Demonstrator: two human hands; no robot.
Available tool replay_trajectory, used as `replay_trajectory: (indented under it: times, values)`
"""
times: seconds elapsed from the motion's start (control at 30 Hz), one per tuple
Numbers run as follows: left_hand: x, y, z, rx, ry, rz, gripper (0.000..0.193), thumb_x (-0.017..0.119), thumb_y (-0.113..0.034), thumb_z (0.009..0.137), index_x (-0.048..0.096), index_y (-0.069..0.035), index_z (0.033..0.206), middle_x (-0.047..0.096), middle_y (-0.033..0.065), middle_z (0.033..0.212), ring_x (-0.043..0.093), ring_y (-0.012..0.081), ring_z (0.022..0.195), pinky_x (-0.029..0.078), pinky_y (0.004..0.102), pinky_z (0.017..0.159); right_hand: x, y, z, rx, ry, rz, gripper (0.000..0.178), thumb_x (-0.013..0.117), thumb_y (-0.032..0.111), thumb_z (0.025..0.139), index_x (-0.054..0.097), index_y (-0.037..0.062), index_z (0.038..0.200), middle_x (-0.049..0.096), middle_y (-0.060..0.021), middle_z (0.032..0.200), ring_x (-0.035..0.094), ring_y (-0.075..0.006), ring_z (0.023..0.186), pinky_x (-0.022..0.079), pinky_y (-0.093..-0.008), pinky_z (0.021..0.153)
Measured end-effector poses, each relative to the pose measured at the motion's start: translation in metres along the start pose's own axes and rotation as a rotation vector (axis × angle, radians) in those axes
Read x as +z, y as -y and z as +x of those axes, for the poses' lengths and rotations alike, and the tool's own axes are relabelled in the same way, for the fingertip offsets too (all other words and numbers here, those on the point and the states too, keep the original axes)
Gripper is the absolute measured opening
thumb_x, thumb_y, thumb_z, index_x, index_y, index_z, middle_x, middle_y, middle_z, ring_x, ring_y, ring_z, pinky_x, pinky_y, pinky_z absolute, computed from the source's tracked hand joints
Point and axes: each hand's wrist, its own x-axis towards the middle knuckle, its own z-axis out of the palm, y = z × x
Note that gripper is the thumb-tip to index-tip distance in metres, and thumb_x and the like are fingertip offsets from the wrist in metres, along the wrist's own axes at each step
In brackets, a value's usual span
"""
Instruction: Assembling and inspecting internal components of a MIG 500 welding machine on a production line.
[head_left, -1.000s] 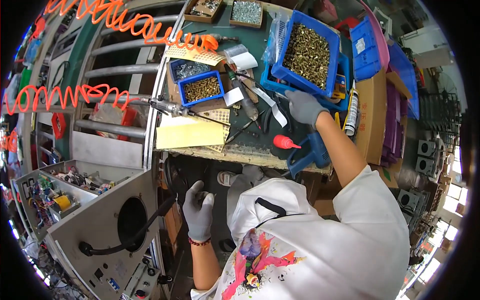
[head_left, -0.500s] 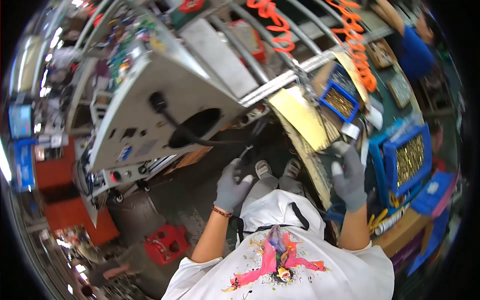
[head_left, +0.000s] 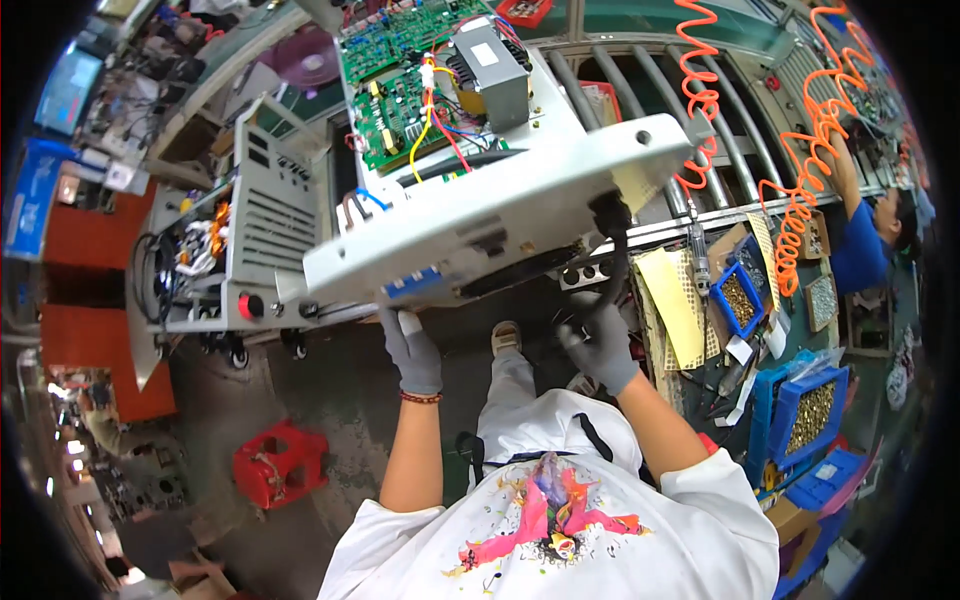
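A large grey equipment panel [head_left: 400,262] tilts across the middle, attached to a chassis with green circuit boards [head_left: 390,130] and a transformer [head_left: 490,75]. My left hand [head_left: 412,358], in a grey glove with white fingertips, is at the panel's lower left edge. Its fingers stretch up against that edge and the thumb stands apart; the fingertips are partly hidden. My right hand [head_left: 602,350], gloved alike, is closed around a black cable [head_left: 618,265] hanging from a plug at the panel's right end. Part of the cable is hidden by the fingers.
Steel rollers [head_left: 735,160] run behind, under orange coiled air hoses [head_left: 700,95]. On the right-hand bench lie yellow sheets [head_left: 672,305] and blue screw bins [head_left: 805,418]. A red stool [head_left: 280,462] stands on the floor; a co-worker in blue [head_left: 862,250] is at far right.
The panel has swung round and tilted, bringing the circuit boards into view. My right hand has left the bench and moved left to the cable. My left hand has moved left to the panel's edge.
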Motion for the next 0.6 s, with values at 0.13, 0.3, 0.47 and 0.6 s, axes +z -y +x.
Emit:
replay_trajectory:
  times: [0.13, 0.3, 0.47, 0.6]
  values:
    - [-0.001, 0.041, 0.013, 0.163, 0.229, -0.136, 0.057, 0.039, -0.045, 0.099, 0.05, 0.004, 0.124, 0.058, 0.0192, 0.116, 0.056, 0.0276, 0.111, 0.042, 0.0373, 0.094, 0.011, -0.002, 0.018, 0.001, -0.421, -0.099, 0.043, 0.069, 0.004, 0.069, 0.052, 0.0, 0.108, 0.053, -0.0183, 0.109, 0.055, -0.0386, 0.1, 0.047, -0.0429, 0.086]
    - [0.004, 0.155, -0.005, -0.61, 0.573, -1.14, 0.064, 0.044, -0.045, 0.097, 0.027, -0.008, 0.146, 0.031, 0.0092, 0.15, 0.037, 0.0241, 0.135, 0.035, 0.0419, 0.108, 0.002, -0.035, 0.034, 0.114, -0.224, 0.028, 0.085, 0.07, 0.008, 0.073, 0.022, -0.0042, 0.142, 0.043, -0.0225, 0.132, 0.046, -0.0341, 0.124, 0.04, -0.0403, 0.101]
    - [0.009, 0.068, 0.0, -0.402, 0.434, -0.862, 0.06, 0.04, -0.046, 0.098, 0.038, -0.001, 0.137, 0.044, 0.0131, 0.138, 0.047, 0.0276, 0.123, 0.039, 0.0421, 0.103, -0.03, 0.077, 0.082, 0.034, -0.294, 0.762, 0.105, 0.075, 0.02, 0.069, 0.009, 0.0, 0.149, 0.033, -0.0174, 0.146, 0.038, -0.0301, 0.132, 0.032, -0.0412, 0.108]
    - [-0.007, 0.001, 0.004, -0.282, 0.279, -0.702, 0.068, 0.043, -0.049, 0.096, 0.033, 0.002, 0.139, 0.043, 0.0164, 0.137, 0.047, 0.0282, 0.123, 0.038, 0.0404, 0.103, -0.072, 0.024, 0.1, 0.16, -0.322, 0.94, 0.059, 0.052, 0.024, 0.092, 0.029, 0.0017, 0.142, 0.044, -0.0188, 0.137, 0.046, -0.0284, 0.125, 0.039, -0.04, 0.103]
